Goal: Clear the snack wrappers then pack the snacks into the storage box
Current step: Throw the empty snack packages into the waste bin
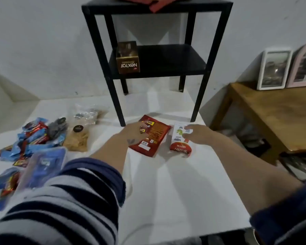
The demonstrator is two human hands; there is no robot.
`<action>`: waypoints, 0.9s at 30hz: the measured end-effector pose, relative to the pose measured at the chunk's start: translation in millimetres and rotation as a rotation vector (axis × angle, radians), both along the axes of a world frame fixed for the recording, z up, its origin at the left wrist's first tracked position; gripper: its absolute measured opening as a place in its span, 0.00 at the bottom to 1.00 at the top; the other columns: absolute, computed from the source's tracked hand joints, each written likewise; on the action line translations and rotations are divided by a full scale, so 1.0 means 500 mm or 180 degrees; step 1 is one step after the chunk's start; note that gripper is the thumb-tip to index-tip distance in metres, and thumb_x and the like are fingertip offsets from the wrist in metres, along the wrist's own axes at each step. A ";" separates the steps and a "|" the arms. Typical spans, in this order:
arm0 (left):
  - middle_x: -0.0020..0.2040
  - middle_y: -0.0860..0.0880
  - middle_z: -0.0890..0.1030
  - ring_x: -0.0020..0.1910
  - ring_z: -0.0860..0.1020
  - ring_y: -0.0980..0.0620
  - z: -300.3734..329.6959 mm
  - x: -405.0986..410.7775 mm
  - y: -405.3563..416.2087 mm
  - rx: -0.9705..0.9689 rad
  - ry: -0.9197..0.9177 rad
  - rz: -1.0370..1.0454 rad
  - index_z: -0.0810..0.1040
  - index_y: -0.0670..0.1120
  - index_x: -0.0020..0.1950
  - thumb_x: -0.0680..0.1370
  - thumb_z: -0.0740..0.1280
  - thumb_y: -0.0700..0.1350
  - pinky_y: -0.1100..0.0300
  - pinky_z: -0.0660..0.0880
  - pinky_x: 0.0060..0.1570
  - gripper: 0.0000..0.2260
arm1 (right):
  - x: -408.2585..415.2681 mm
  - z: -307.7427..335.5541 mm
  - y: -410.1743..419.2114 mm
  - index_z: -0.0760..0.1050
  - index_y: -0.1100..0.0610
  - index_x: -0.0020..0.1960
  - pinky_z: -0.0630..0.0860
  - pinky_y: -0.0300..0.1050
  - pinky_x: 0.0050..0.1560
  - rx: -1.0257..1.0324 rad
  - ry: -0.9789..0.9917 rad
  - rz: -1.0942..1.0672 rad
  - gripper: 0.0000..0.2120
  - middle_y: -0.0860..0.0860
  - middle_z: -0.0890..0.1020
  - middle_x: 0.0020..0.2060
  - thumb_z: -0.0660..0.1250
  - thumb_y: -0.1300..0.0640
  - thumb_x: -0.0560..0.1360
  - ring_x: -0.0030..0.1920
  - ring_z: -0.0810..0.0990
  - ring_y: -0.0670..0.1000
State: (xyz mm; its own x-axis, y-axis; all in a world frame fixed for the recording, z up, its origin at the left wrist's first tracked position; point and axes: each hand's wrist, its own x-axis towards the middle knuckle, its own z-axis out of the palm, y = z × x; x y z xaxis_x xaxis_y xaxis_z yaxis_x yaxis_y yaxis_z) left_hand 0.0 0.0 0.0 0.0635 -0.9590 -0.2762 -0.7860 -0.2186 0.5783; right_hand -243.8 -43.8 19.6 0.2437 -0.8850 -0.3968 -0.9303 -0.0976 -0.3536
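A red snack bag (154, 137) lies flat on the white table (175, 191), and my left hand (133, 134) rests over its left edge with fingers curled on it. Beside it on the right lies a white and red Astor pack (179, 147). My right hand (193, 136) holds that pack from its right side, fingers over the top and thumb lower down. To the left sits a heap of blue and red wrappers (32, 138). A clear container with a blue lid (44, 163) lies at the lower left, blurred.
A clear bag of tan snacks (77, 138) and a crumpled clear plastic bag (88, 112) lie left of centre. A black shelf stand (155, 7) at the table's back holds a brown Nextar box (128, 57). A wooden table (272, 112) with picture frames (274, 69) stands on the right.
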 end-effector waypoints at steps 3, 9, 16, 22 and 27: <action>0.71 0.46 0.70 0.67 0.72 0.45 -0.062 0.023 -0.057 0.0151 -0.0119 -0.0002 0.70 0.52 0.70 0.76 0.69 0.50 0.53 0.68 0.68 0.23 | 0.024 -0.076 -0.039 0.55 0.49 0.77 0.60 0.52 0.74 0.0225 0.0158 -0.0473 0.35 0.56 0.60 0.76 0.60 0.38 0.76 0.74 0.62 0.59; 0.77 0.42 0.58 0.75 0.58 0.39 -0.165 0.042 -0.141 0.0420 -0.0516 0.0010 0.63 0.58 0.74 0.75 0.69 0.54 0.44 0.62 0.72 0.29 | 0.091 -0.167 -0.068 0.50 0.40 0.75 0.67 0.59 0.64 0.0185 0.0304 -0.1282 0.40 0.59 0.61 0.69 0.64 0.33 0.69 0.69 0.63 0.66; 0.69 0.47 0.67 0.67 0.68 0.42 -0.189 0.055 -0.145 0.0205 -0.0758 0.0313 0.69 0.57 0.71 0.73 0.71 0.54 0.49 0.72 0.62 0.27 | 0.110 -0.176 -0.076 0.51 0.42 0.76 0.71 0.54 0.60 0.0092 0.0193 -0.1479 0.40 0.60 0.65 0.64 0.67 0.40 0.70 0.65 0.66 0.63; 0.66 0.48 0.74 0.63 0.74 0.45 -0.179 0.057 -0.097 -0.0057 0.0706 0.1074 0.75 0.49 0.67 0.74 0.72 0.40 0.55 0.74 0.57 0.22 | 0.096 -0.164 -0.046 0.52 0.40 0.75 0.72 0.55 0.59 0.0104 0.0158 -0.1456 0.41 0.58 0.66 0.63 0.67 0.35 0.68 0.65 0.68 0.62; 0.64 0.49 0.77 0.61 0.76 0.48 -0.125 0.048 -0.027 -0.0568 0.1138 0.1251 0.78 0.50 0.64 0.73 0.72 0.39 0.57 0.76 0.55 0.20 | 0.092 -0.111 -0.002 0.53 0.38 0.75 0.73 0.54 0.59 0.0019 -0.0012 -0.1212 0.40 0.57 0.66 0.60 0.68 0.36 0.68 0.63 0.70 0.62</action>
State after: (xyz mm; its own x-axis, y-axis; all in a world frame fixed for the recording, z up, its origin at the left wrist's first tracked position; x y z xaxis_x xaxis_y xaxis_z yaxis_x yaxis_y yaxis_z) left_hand 24.0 -13.3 -62.7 0.3576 -0.9160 -0.1818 -0.4134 -0.3299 0.8487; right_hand -197.9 -44.9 -36.1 -0.1006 -0.9102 -0.4018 -0.8983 0.2567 -0.3566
